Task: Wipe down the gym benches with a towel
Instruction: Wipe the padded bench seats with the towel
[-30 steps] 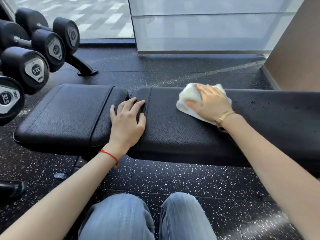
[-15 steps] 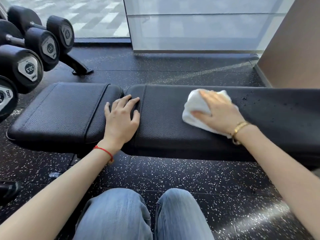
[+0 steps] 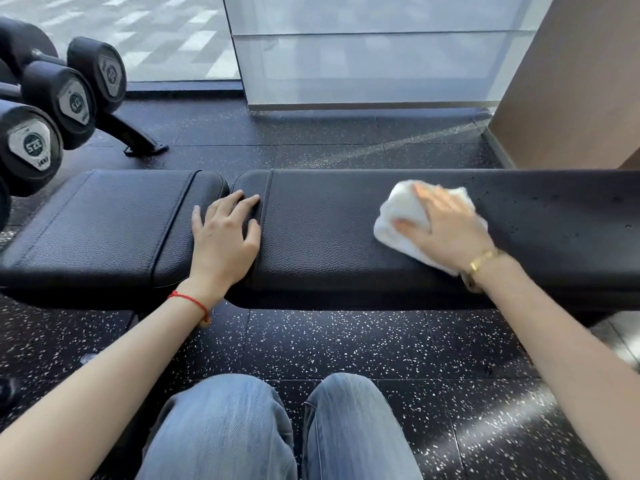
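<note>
A black padded gym bench [image 3: 322,237] runs across the view, split into a short seat pad on the left and a long pad on the right. My left hand [image 3: 225,237] rests flat across the gap between the two pads, fingers spread. My right hand [image 3: 446,230] presses a white towel [image 3: 401,209] flat on the long pad, right of centre, fingers extended over the cloth. Small specks dot the pad [image 3: 571,209] to the right of the towel.
A rack of black dumbbells [image 3: 52,109] stands at the left, its foot [image 3: 138,140] on the speckled rubber floor. A glass panel [image 3: 363,50] and a brown wall [image 3: 581,81] lie behind the bench. My knees [image 3: 277,431] in jeans are just before it.
My right hand has slid the towel to the right along the long pad. My left hand has stayed on the gap between the pads.
</note>
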`<state>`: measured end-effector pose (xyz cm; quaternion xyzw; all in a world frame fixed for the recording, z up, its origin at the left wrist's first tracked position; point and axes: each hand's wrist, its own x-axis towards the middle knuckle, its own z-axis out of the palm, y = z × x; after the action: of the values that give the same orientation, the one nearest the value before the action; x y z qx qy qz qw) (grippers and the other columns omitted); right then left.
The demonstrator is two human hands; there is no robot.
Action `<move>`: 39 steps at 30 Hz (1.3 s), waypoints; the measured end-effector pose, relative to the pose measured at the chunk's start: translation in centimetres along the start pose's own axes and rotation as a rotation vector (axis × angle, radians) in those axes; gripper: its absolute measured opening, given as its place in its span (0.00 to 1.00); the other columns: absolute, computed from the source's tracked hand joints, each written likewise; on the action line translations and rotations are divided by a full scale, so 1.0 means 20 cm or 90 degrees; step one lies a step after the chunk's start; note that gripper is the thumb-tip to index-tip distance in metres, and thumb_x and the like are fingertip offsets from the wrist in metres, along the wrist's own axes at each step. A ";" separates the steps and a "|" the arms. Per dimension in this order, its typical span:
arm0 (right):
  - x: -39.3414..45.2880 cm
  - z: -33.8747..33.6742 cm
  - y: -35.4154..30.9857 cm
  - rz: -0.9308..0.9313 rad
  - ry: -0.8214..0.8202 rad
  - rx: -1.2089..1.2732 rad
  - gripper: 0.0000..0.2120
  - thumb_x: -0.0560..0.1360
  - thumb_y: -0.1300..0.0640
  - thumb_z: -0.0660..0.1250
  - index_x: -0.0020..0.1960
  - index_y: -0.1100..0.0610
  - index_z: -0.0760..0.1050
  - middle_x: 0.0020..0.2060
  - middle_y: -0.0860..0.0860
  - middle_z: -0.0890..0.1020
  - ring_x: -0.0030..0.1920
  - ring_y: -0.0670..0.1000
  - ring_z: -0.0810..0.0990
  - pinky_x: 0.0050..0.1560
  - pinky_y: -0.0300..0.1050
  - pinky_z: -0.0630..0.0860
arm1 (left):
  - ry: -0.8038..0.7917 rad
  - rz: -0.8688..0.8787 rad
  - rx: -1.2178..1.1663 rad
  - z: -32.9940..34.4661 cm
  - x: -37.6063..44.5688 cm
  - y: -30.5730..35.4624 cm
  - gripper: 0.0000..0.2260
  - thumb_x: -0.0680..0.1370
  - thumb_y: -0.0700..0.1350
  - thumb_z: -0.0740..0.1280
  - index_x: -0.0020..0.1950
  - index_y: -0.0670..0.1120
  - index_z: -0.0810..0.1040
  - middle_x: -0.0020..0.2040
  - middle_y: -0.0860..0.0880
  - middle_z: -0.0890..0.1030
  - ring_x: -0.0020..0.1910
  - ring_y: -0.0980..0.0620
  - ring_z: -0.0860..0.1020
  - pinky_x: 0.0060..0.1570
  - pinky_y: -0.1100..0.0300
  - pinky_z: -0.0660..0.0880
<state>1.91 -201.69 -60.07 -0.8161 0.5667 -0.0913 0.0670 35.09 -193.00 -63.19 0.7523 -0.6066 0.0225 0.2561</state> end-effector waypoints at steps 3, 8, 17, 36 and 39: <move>0.27 -0.05 -0.16 0.066 -0.031 -0.061 0.34 0.74 0.27 0.50 0.70 0.45 0.72 0.69 0.54 0.75 0.70 0.56 0.71 0.72 0.59 0.58 | 0.000 -0.004 -0.004 0.00 0.00 0.00 0.24 0.76 0.52 0.55 0.70 0.51 0.74 0.72 0.47 0.72 0.72 0.46 0.67 0.75 0.39 0.51; 0.16 0.05 -0.54 -0.163 -0.032 -0.078 0.35 0.69 0.30 0.47 0.64 0.48 0.75 0.62 0.54 0.79 0.63 0.57 0.76 0.69 0.60 0.62 | -0.011 -0.007 -0.008 -0.02 0.00 -0.01 0.24 0.76 0.52 0.55 0.71 0.52 0.74 0.73 0.48 0.72 0.72 0.47 0.67 0.76 0.39 0.50; -0.33 0.14 -0.21 -0.388 0.155 -0.090 0.39 0.75 0.31 0.61 0.76 0.56 0.66 0.73 0.52 0.71 0.73 0.59 0.69 0.75 0.59 0.62 | -0.007 0.011 -0.049 0.00 -0.01 0.00 0.24 0.77 0.49 0.55 0.71 0.46 0.74 0.72 0.42 0.72 0.72 0.43 0.67 0.76 0.47 0.56; -0.33 0.48 -0.45 -0.357 0.477 -0.211 0.20 0.81 0.64 0.63 0.72 0.53 0.71 0.68 0.53 0.77 0.62 0.63 0.79 0.66 0.60 0.73 | -0.035 -0.011 -0.102 -0.01 0.00 0.01 0.22 0.79 0.43 0.58 0.72 0.43 0.72 0.74 0.39 0.69 0.74 0.42 0.63 0.76 0.51 0.56; -0.30 0.56 -0.69 -0.367 0.488 -0.163 0.17 0.82 0.63 0.62 0.69 0.52 0.76 0.66 0.52 0.79 0.62 0.62 0.80 0.66 0.58 0.73 | -0.035 -0.009 -0.105 -0.01 -0.01 0.00 0.20 0.80 0.41 0.59 0.72 0.43 0.72 0.74 0.40 0.68 0.75 0.42 0.63 0.76 0.53 0.56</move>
<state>15.11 -191.24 -68.50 -0.8488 0.3085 -0.3297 -0.2749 35.07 -192.75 -63.12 0.7332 -0.6080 -0.0499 0.3004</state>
